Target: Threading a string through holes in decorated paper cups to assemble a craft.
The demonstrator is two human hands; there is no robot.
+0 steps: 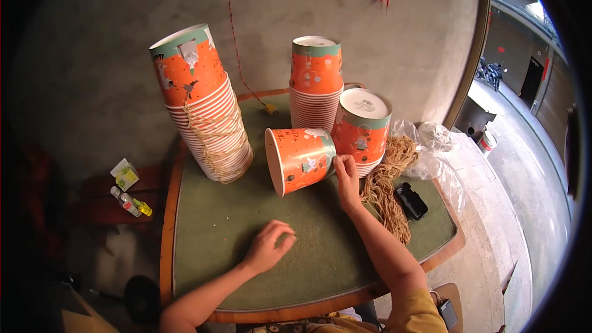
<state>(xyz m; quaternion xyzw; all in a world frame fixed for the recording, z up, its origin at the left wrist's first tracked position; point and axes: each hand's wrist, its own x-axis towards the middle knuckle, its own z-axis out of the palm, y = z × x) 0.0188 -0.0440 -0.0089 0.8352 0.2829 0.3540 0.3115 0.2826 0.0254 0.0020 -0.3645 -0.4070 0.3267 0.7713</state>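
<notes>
Already bound with string (216, 132): left tub stack (196, 94). Seemingly unbound: back stack (316, 77), right stack (361, 132). Right hand (346, 176) pinches loose tub (301, 161); left hand (269, 246) is empty, fingers parted.

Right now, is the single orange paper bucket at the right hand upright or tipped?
Tipped sideways: the orange paper bucket has its white-rimmed mouth facing left, its green band by the right hand.

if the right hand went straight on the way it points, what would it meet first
The tipped orange bucket, whose green end the right hand seems to touch, though exact depth is unclear.
</notes>
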